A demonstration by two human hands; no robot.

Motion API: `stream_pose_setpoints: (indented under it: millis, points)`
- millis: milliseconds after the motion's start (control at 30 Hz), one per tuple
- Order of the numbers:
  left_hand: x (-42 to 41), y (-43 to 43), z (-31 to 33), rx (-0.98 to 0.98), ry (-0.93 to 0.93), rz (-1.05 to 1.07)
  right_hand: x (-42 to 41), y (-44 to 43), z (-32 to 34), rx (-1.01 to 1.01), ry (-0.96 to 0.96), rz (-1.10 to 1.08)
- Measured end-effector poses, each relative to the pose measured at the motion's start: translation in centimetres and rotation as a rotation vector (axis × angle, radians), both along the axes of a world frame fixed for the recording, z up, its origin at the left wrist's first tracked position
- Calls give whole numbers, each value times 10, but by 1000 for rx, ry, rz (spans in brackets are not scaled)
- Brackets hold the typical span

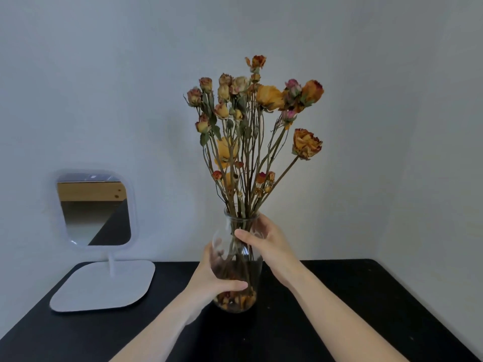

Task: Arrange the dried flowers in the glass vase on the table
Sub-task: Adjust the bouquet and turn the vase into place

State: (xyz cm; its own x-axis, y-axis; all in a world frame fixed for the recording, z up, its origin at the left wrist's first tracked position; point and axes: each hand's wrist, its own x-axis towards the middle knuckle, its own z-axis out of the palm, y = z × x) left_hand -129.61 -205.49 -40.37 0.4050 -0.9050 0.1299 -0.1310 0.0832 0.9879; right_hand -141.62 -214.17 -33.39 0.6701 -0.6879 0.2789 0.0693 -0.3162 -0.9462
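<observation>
1. The glass vase (pixel 249 270) stands about upright near the middle of the black table (pixel 366 296), toward its back edge and close to the pale wall (pixel 392 100). Whether its base rests fully on the table top cannot be told.
2. The dried flowers (pixel 251 105), mostly roses in faded orange, yellow and pink, sit with their stems down inside the vase. The heads fan out above the neck from about 11 o'clock to 1 o'clock.
3. 1 larger orange rose (pixel 307 143) leans out on its own stem toward 2 o'clock, lower than the main cluster.
4. Loose petals and bits (pixel 235 301) lie in the bottom of the vase.
5. The left hand (pixel 210 279) grips the lower body of the vase from its 8 o'clock side. Its thumb crosses the front of the glass and its fingers curl round behind.
6. The right hand (pixel 269 244) grips the vase higher up, at the shoulder just under the neck, from its 3 o'clock side. Its thumb lies across the front and its fingers wrap round the back.
7. A white-framed table mirror (pixel 95 210) stands on a flat white base (pixel 104 284) at 9 o'clock of the vase, well apart from it.
</observation>
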Motion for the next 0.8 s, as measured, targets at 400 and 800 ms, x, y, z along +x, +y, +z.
stream_pose_setpoints:
  millis: [400,800]
  points:
    - [16,-37,-16,2,56,15,20,-41,-15,-33,30,6]
    - [29,-61,-24,-25,37,106,32,-62,-11,-113,67,6]
